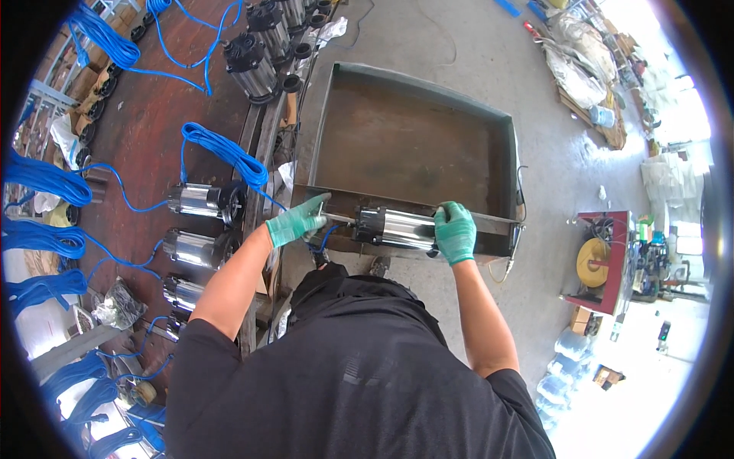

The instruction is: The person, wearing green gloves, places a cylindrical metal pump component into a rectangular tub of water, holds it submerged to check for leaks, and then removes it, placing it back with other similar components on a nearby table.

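A shiny steel cylindrical motor or pump body [405, 228] with a black ribbed end lies sideways across the near edge of the metal tank. My right hand [455, 232], in a green glove, wraps over its right end. From the black left end a slim metal rod [340, 219] sticks out toward my left hand [297, 223], also gloved in green. The left fingers close around the rod's outer end, where a short crosspiece seems to show; the index finger points outward. Beneath that hand hangs a blue cable [327, 236].
The rectangular metal tank [428, 81] holds brownish liquid or has a brown bottom. On the red-brown bench [145, 115] at left stand several similar steel units [191, 249] with coiled blue cables [225, 153]. A red frame with a yellow reel [593, 262] and water jugs [569, 348] are at right.
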Available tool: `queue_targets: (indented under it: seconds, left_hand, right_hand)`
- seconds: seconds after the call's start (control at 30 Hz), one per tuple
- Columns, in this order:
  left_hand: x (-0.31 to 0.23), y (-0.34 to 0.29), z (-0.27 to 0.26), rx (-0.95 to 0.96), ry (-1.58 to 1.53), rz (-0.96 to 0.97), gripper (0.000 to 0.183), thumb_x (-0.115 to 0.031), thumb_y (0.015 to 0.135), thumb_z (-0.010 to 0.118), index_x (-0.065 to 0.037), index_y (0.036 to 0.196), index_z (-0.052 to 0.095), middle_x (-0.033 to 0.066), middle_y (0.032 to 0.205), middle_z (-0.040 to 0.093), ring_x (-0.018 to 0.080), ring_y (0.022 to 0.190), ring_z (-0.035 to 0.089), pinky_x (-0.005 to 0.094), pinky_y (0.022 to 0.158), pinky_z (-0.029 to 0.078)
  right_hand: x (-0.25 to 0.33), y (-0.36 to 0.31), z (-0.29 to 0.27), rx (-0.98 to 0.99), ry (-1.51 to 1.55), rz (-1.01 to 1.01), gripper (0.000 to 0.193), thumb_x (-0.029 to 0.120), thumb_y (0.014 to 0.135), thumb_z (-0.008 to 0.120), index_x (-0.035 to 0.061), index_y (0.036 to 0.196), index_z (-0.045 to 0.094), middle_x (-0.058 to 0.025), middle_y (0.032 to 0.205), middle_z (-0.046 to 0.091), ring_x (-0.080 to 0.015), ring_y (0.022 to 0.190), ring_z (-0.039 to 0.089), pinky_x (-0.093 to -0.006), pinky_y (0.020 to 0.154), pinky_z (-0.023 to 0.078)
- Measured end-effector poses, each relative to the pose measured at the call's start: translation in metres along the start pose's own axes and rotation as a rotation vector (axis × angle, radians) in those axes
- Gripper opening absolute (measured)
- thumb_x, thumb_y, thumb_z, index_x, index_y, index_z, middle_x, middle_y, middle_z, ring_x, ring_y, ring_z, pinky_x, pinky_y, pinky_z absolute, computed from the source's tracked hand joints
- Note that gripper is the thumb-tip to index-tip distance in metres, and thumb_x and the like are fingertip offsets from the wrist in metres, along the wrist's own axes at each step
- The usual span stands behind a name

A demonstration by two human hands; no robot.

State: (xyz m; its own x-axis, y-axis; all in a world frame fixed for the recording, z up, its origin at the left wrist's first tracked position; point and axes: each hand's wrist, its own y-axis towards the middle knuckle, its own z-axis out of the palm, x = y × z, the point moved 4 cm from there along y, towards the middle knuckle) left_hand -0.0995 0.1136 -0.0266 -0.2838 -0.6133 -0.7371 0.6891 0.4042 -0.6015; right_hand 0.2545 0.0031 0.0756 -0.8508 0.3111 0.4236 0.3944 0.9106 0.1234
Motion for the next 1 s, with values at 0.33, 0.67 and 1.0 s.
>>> queue_targets:
  seconds: [0.33,0.67,1.0]
  left_hand:
    - [0.005,0.002,0.01,-0.259,0.39,0.325,0.053,-0.017,0.09,0.076,-0.002,0.138,0.056,0.0006,0.107,0.066,0.0098,0.09,0.057,0.0277,0.077,0.05]
    - [0.001,0.005,0.002,-0.394,0.923,0.251,0.054,-0.013,0.095,0.067,-0.008,0.146,0.051,0.0037,0.114,0.068,0.0111,0.096,0.064,0.0309,0.081,0.052]
    - [-0.01,-0.004,0.013,0.046,-0.34,0.094,0.053,-0.027,0.1,0.066,-0.005,0.146,0.049,0.0027,0.097,0.066,0.011,0.084,0.061,0.0288,0.075,0.053]
  right_hand:
    - [0.004,0.0,-0.001,-0.011,-0.02,-0.021,0.014,0.019,0.091,0.063,0.0074,0.093,0.071,-0.014,0.092,0.07,-0.0361,0.092,0.065,-0.0466,0.083,0.053]
    - [0.006,0.0,0.001,-0.015,-0.033,-0.03,0.014,0.02,0.091,0.064,0.0075,0.092,0.071,-0.0139,0.092,0.07,-0.0357,0.091,0.065,-0.0461,0.083,0.052]
    - [-0.003,0.004,0.002,-0.086,-0.028,-0.073,0.01,0.017,0.087,0.066,0.0072,0.086,0.067,-0.0164,0.089,0.068,-0.0386,0.086,0.062,-0.0491,0.08,0.051]
